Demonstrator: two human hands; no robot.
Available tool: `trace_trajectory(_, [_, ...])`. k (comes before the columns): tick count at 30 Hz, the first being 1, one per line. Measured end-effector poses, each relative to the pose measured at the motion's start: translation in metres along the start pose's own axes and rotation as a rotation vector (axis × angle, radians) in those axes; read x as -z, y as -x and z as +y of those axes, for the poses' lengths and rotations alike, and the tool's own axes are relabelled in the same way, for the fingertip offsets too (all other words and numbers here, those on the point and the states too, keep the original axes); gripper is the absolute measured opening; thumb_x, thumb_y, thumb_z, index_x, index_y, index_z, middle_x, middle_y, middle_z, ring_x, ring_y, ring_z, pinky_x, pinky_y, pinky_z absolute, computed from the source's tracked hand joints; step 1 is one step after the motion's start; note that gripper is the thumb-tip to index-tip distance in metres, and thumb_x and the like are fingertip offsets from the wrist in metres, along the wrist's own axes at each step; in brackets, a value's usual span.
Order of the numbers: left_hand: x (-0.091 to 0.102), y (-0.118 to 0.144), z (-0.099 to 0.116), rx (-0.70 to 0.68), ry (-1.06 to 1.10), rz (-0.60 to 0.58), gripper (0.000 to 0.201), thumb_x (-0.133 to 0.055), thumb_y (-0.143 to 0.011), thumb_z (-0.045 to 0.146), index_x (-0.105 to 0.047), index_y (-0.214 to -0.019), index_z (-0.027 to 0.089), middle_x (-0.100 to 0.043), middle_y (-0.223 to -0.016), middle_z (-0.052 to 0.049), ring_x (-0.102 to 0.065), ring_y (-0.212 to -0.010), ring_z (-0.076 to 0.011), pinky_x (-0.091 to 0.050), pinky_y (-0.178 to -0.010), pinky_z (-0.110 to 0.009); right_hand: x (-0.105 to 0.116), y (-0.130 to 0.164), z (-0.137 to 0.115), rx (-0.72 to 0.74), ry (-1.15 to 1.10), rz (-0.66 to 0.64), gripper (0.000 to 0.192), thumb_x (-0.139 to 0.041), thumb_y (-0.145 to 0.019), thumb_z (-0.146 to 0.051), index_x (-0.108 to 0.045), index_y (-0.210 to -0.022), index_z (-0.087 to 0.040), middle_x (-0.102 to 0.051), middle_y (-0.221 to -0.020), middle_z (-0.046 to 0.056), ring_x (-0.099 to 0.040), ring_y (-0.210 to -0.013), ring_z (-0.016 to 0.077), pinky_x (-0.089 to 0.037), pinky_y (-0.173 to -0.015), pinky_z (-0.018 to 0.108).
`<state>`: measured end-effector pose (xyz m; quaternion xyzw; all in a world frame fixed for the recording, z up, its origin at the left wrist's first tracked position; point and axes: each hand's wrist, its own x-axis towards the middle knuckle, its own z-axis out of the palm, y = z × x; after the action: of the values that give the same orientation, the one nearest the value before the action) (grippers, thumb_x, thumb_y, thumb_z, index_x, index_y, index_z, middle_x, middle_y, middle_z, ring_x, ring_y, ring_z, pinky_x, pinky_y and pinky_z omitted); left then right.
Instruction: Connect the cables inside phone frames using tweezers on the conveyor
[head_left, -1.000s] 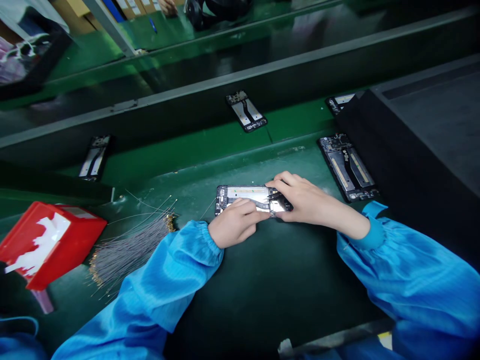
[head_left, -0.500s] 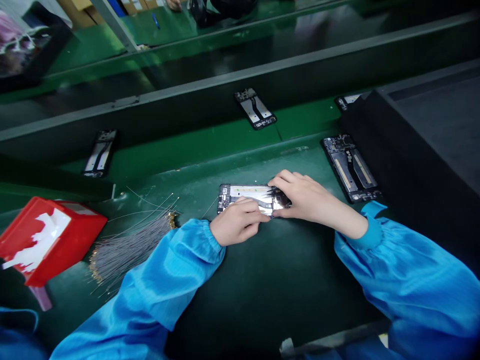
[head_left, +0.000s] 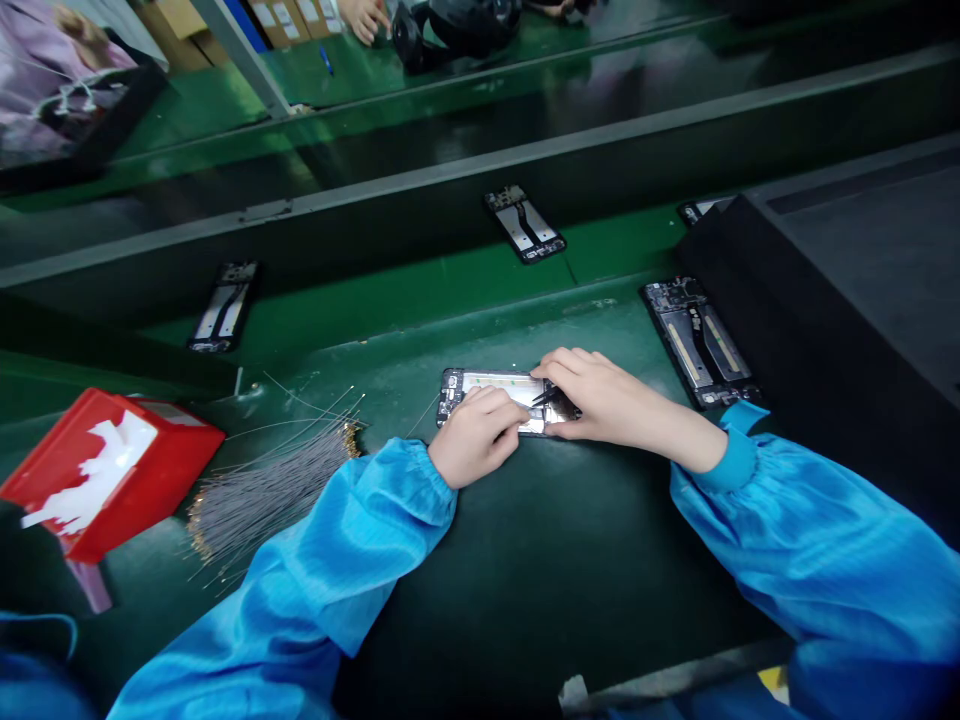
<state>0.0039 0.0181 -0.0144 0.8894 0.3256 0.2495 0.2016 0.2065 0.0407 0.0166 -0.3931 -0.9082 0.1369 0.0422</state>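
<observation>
An opened phone [head_left: 495, 381] lies crosswise on the green bench under both my hands, its silvery inside facing up. My right hand [head_left: 592, 392] is closed around its right end, fingers on the far edge and thumb on the near edge. Dark pointed tips, like those of tweezers [head_left: 546, 396], stick out from under the right palm toward the left fingers. My left hand [head_left: 480, 432] rests over the near middle of the phone, fingers curled and pressed together. Whatever those fingers pinch, if anything, is hidden.
A bundle of thin grey cables [head_left: 277, 495] lies left, beside a tilted red bin [head_left: 112, 470]. Other opened phones lie to the right [head_left: 701, 345] and on the back strip [head_left: 525, 225], [head_left: 223, 308]. Black sheeting [head_left: 817, 370] covers the right side. A co-worker's hand [head_left: 365, 18] shows across the bench.
My left fingers have shifted slightly up and inward on the phone, and the dark tips show more clearly. The right hand keeps its hold. The whole view has shifted a little.
</observation>
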Motion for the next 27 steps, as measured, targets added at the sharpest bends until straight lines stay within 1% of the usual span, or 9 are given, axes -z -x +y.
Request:
trace_trajectory(5, [-0.001, -0.001, 0.001, 0.052, -0.064, -0.039, 0.016, -0.039, -0.079, 0.012, -0.054, -0.081, 0.016, -0.053, -0.073, -0.003, -0.049, -0.073, -0.0152, -0.039, -0.070, -0.028, 0.005, -0.004, -0.005, 0.025, 0.104, -0.025, 0.031, -0.060, -0.072, -0.036, -0.048, -0.093, -0.017, -0.052, -0.097, 0.009, -0.050, -0.084, 0.0226, -0.034, -0.066, 0.031])
trace_trajectory(9, [-0.002, -0.001, 0.001, 0.080, -0.114, -0.054, 0.010, -0.040, -0.077, 0.011, -0.049, -0.076, 0.016, -0.051, -0.071, -0.002, -0.048, -0.072, -0.0156, -0.039, -0.068, -0.028, 0.008, -0.011, -0.010, 0.066, 0.194, -0.060, 0.031, -0.061, -0.071, -0.034, -0.048, -0.092, -0.015, -0.053, -0.094, 0.009, -0.051, -0.081, 0.0222, -0.033, -0.065, 0.031])
trace_trajectory(12, [-0.002, -0.002, 0.001, 0.079, -0.106, -0.051, 0.010, -0.040, -0.077, 0.011, -0.048, -0.076, 0.016, -0.050, -0.072, -0.002, -0.048, -0.072, -0.0155, -0.039, -0.067, -0.027, 0.009, -0.014, -0.012, 0.076, 0.215, -0.073, 0.031, -0.062, -0.070, -0.032, -0.047, -0.092, -0.016, -0.052, -0.093, 0.009, -0.051, -0.080, 0.0222, -0.033, -0.065, 0.031])
trace_trajectory(15, [0.000, -0.003, 0.001, 0.058, -0.073, -0.050, 0.012, -0.039, -0.077, 0.011, -0.049, -0.074, 0.016, -0.050, -0.071, -0.002, -0.047, -0.070, -0.0146, -0.039, -0.066, -0.026, 0.007, -0.015, -0.014, 0.031, 0.208, -0.075, 0.033, -0.062, -0.068, -0.030, -0.046, -0.092, -0.016, -0.051, -0.094, 0.009, -0.051, -0.075, 0.0210, -0.033, -0.063, 0.030])
trace_trajectory(19, [0.005, -0.002, 0.000, 0.017, 0.011, -0.064, 0.013, -0.039, -0.073, 0.011, -0.048, -0.066, 0.016, -0.048, -0.064, 0.000, -0.046, -0.064, -0.0125, -0.039, -0.066, -0.025, 0.003, -0.016, -0.014, -0.028, 0.144, -0.119, 0.033, -0.062, -0.065, -0.029, -0.045, -0.090, -0.017, -0.048, -0.093, 0.008, -0.050, -0.066, 0.0170, -0.034, -0.057, 0.028])
trace_trajectory(24, [0.009, -0.001, -0.002, -0.058, 0.075, -0.131, 0.016, -0.039, -0.071, 0.009, -0.054, -0.071, 0.016, -0.052, -0.065, 0.000, -0.048, -0.066, -0.0122, -0.038, -0.070, -0.026, 0.004, -0.022, -0.020, -0.111, 0.116, -0.165, 0.034, -0.063, -0.061, -0.027, -0.044, -0.088, -0.017, -0.046, -0.091, 0.008, -0.050, -0.067, 0.0187, -0.036, -0.056, 0.029])
trace_trajectory(27, [0.007, 0.000, -0.001, -0.075, 0.090, -0.131, 0.017, -0.039, -0.070, 0.010, -0.054, -0.072, 0.016, -0.053, -0.065, -0.001, -0.049, -0.067, -0.0128, -0.039, -0.070, -0.027, 0.008, -0.024, -0.022, -0.160, 0.064, -0.208, 0.038, -0.066, -0.058, -0.025, -0.045, -0.088, -0.016, -0.045, -0.092, 0.008, -0.050, -0.069, 0.0195, -0.038, -0.056, 0.029])
